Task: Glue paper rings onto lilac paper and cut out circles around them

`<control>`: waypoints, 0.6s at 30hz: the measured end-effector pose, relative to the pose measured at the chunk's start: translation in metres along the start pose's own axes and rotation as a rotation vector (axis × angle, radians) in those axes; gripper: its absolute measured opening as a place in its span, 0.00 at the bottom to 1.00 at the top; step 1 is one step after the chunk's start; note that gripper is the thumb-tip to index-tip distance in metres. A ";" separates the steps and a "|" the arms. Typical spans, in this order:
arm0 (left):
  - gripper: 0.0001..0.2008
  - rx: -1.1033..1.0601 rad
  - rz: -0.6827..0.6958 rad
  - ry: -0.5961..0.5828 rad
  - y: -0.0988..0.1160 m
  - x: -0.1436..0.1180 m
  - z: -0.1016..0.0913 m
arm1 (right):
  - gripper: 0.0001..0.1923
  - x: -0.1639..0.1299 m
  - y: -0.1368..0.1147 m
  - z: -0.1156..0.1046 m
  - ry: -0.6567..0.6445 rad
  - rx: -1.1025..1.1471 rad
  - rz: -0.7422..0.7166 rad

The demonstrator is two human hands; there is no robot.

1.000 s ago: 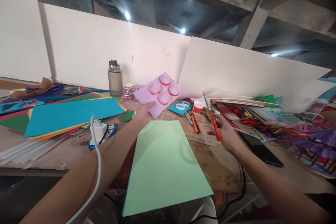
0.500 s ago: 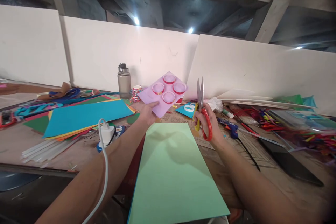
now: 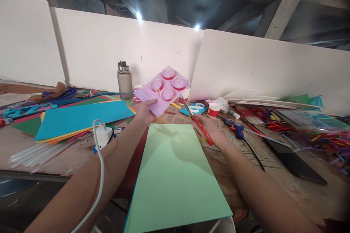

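While the pink sheet is held up off the table, the scene reads as follows.

Pink sheet: the pink sheet [image 3: 161,96] is in the air above the far end of the table, tilted toward the camera, with four red-rimmed rings [image 3: 167,84] stuck on its face.
Left hand: the left hand [image 3: 145,112] is closed on the sheet's lower near corner, thumb on top.
Scissors: the scissors [image 3: 195,120] have red handles, and their blades point up and left, tip just beside the sheet's right edge.
Right hand: the right hand [image 3: 209,131] is wrapped around the handles; the blades look nearly together.
Step in hand: by my reading, the scissors are being lined up on the sheet's edge, with no cut started.
Next move: it seems to call for parted blades, a steady hold on the corner and a line that keeps clear of the rings.
Green sheet: a large green sheet [image 3: 175,174] lies flat below both hands.
Blue sheet: a blue sheet [image 3: 82,118] tops a coloured stack to the left.
Bottle: a grey bottle [image 3: 124,81] stands behind.
Cup: a small red cup [image 3: 213,109] sits to the right of the scissors.
Glue gun: a blue glue gun [image 3: 235,126] lies near the cup.
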State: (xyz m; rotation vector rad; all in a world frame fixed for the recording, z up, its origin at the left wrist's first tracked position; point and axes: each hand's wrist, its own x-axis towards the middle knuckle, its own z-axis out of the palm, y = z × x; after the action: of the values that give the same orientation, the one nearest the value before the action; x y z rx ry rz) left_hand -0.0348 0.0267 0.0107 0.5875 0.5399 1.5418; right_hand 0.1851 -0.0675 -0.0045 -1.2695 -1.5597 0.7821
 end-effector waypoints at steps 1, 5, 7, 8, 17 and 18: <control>0.32 0.009 -0.008 -0.013 -0.001 0.000 0.000 | 0.15 0.001 0.001 0.001 -0.031 -0.013 0.010; 0.32 0.051 -0.055 -0.041 -0.005 -0.001 -0.001 | 0.15 0.002 0.003 0.002 -0.067 -0.021 0.059; 0.32 0.073 -0.073 -0.047 -0.006 -0.002 0.000 | 0.16 0.001 0.003 0.003 -0.063 -0.016 0.060; 0.32 0.081 -0.075 -0.047 -0.006 -0.002 0.001 | 0.16 0.000 0.003 0.003 -0.064 -0.008 0.063; 0.33 -0.023 0.105 0.146 -0.009 0.000 0.006 | 0.19 0.001 -0.008 -0.001 -0.078 0.061 0.126; 0.33 -0.041 0.111 0.153 -0.010 0.000 0.006 | 0.19 0.001 -0.010 -0.005 -0.083 0.062 0.127</control>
State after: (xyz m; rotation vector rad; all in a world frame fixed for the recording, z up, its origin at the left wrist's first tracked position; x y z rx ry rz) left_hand -0.0236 0.0276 0.0088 0.4776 0.5982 1.7090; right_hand 0.1861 -0.0697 0.0063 -1.3142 -1.5195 0.9676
